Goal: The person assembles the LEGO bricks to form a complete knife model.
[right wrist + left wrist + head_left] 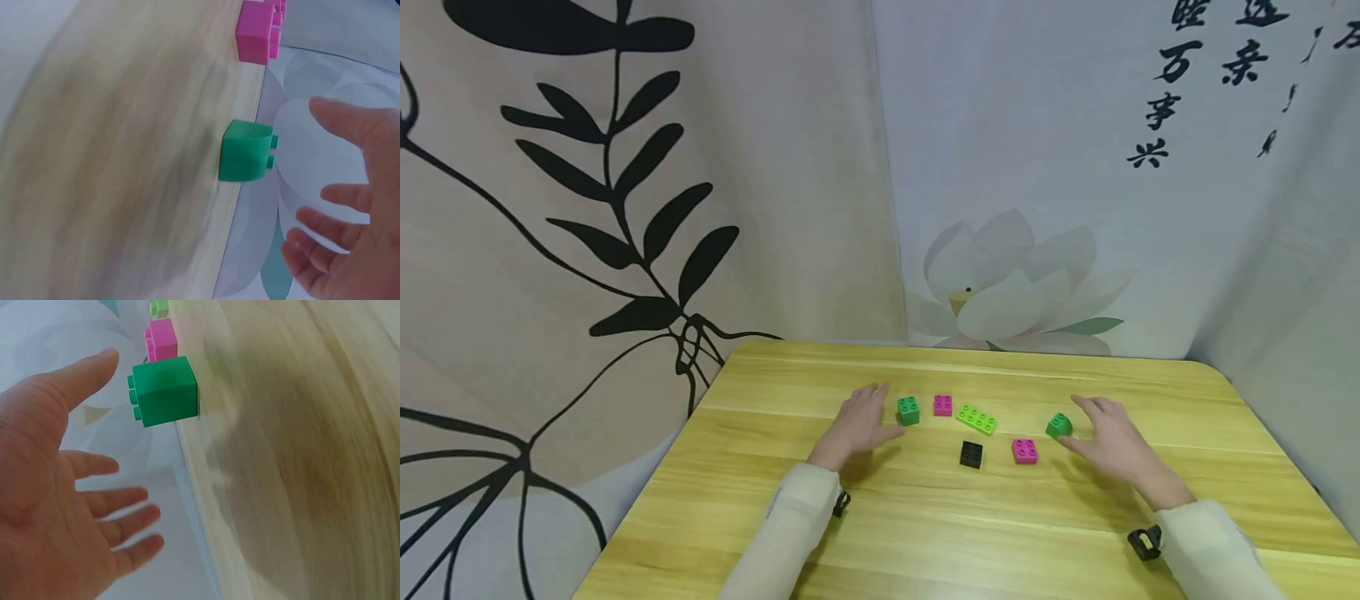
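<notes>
My left hand [859, 425] hovers above the table with thumb and fingers spread, just left of a green toy building block [907, 410]. In the left wrist view that green block [165, 392] stands apart from the fingers, studs showing on one side. On the other side, my right hand [1108, 442] is spread beside a second green block [1059, 426], which has a curved side. The right wrist view shows this rounded block [245, 151] on the wood, with a gap between it and the thumb. Neither hand holds anything.
Between the hands lie a pink block [943, 405], a long lime block [976, 419], a black block [972, 454] and another pink block [1025, 452]. They rest on a wooden table [925, 533]. Behind its far edge hangs a printed curtain [805, 208].
</notes>
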The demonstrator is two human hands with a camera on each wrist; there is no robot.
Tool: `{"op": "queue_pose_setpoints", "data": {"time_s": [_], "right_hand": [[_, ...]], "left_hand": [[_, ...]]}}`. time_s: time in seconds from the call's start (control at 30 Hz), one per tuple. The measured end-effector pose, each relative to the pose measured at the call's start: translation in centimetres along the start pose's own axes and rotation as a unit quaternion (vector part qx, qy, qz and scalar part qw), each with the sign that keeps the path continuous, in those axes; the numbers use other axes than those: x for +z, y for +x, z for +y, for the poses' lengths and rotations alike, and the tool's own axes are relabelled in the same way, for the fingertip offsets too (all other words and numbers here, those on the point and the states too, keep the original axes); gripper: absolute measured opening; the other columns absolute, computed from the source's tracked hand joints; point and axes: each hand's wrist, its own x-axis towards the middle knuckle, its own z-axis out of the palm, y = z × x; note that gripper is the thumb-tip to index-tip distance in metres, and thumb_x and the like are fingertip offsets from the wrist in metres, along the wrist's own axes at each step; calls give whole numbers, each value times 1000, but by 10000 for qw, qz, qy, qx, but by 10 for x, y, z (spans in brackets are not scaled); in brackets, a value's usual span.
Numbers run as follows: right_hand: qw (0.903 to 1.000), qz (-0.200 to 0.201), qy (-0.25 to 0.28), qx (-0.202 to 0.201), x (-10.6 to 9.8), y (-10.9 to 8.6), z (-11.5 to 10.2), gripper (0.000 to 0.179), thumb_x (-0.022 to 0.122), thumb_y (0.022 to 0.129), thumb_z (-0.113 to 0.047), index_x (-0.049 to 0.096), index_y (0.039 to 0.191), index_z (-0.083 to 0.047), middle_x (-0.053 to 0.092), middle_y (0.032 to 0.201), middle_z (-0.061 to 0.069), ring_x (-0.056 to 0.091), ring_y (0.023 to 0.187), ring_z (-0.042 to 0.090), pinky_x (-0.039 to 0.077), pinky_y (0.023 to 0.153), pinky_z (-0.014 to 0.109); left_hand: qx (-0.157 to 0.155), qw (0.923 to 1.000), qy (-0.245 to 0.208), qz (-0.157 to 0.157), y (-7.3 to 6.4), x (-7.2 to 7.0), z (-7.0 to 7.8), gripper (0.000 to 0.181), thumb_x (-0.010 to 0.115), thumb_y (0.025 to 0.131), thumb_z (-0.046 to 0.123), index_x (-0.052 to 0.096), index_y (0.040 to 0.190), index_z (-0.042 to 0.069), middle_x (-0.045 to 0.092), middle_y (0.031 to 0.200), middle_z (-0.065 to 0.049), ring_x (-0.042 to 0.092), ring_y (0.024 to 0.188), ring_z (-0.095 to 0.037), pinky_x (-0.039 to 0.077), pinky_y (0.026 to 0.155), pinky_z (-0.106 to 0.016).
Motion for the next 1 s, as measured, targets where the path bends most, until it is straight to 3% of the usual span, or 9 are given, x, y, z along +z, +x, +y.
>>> {"op": "queue_pose_setpoints", "data": {"time_s": [0.13, 0.4, 0.77, 1.0], "right_hand": [[9999, -64, 15, -121, 3, 8, -8, 67, 73, 82, -29, 45, 131, 9, 48, 124, 32, 40, 115, 51, 34, 93, 63], [9991, -267, 65, -318, 12, 23, -26, 57, 72, 84, -27, 52, 126, 6, 52, 124, 28, 43, 117, 48, 35, 95, 60], [9953, -737, 186, -595, 31, 46, -49, 53, 71, 84, -27, 55, 125, 2, 59, 115, 19, 51, 110, 39, 42, 91, 53], [9910, -1114, 150, -732, 41, 60, -60, 56, 72, 83, -29, 53, 128, 1, 59, 116, 17, 54, 108, 36, 45, 90, 50]], "left_hand": [[137, 9997, -170, -88, 5, 0, 2, 82, 67, 86, 42, 29, 146, 2, 35, 144, -22, 34, 131, -39, 26, 106, -53], [13, 9983, -546, -190, 13, 2, 7, 75, 69, 86, 38, 33, 146, 8, 36, 146, -14, 31, 134, -33, 26, 108, -49], [-85, 9959, -842, -328, 24, 8, 7, 69, 70, 86, 33, 38, 143, 9, 39, 145, -11, 33, 134, -30, 28, 108, -45], [127, 9955, -878, -324, 34, 12, 7, 62, 71, 86, 28, 46, 137, 4, 54, 130, -10, 52, 112, -24, 41, 97, -39]]}}
